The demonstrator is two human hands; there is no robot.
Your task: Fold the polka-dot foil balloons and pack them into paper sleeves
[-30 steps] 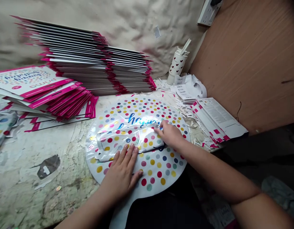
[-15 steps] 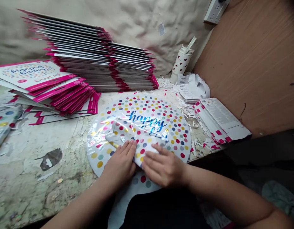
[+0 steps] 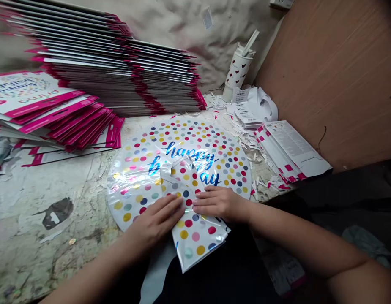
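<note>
Head view: balloon flap (image 3: 192, 232) now lower

Blue "happy b…day" on the polka-dot foil balloon (image 3: 182, 139); upside-down "prima" on the top pink-edged card (image 3: 30, 95)

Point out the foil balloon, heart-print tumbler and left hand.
foil balloon (image 3: 189, 137): head view, dotted round face above the lettering.
heart-print tumbler (image 3: 236, 71): head view, middle of its body.
left hand (image 3: 154, 221): head view, back of the hand.
</note>
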